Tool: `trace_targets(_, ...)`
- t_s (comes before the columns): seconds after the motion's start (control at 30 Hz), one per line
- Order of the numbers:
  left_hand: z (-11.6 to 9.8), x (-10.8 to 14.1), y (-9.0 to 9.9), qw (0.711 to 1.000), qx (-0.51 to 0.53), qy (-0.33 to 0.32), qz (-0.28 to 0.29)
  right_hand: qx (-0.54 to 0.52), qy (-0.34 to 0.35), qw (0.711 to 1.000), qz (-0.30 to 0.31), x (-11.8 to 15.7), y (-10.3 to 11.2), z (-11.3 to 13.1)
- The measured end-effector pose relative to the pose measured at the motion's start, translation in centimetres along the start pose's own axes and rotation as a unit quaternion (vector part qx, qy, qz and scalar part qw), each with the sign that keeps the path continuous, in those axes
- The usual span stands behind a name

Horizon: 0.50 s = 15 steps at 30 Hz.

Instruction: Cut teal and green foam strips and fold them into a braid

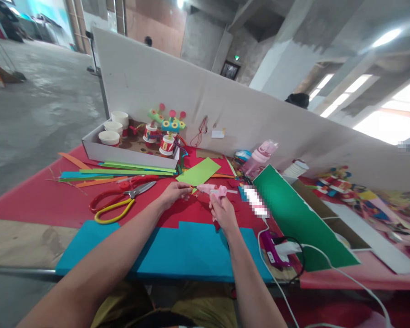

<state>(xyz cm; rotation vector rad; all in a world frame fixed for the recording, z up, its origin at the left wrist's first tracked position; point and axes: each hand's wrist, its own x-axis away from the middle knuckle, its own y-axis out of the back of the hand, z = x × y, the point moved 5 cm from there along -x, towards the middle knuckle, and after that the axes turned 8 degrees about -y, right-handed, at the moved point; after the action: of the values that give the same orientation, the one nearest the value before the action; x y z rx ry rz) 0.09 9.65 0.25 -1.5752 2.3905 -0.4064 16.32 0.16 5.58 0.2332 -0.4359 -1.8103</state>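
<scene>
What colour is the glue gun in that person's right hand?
Pale pink glue gun, gripped by the right hand; head view.

A pixelated patch [256, 201] right of centre hides whatever lies beneath it. The right hand [222, 210] covers the pink glue gun's [212, 188] grip. What the left hand [174, 192] pinches at the nozzle is too small to tell. The white cable [345, 278] runs off the lower right edge.

Desk [23, 237] under red sheet [37, 200]; on it blue foam sheet [191, 250], green board [294, 214], scissors [119, 202], coloured paper strips [123, 169], shallow cardboard box [123, 155].
</scene>
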Motion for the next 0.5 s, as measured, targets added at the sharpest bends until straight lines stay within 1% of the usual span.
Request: trace_targets(0.5, 0.14, -0.11, 0.13, 1.0, -0.001, -0.002, 0.001, 0.019, 0.009, 1.0, -0.009, -0.01, 0.37, 0.23)
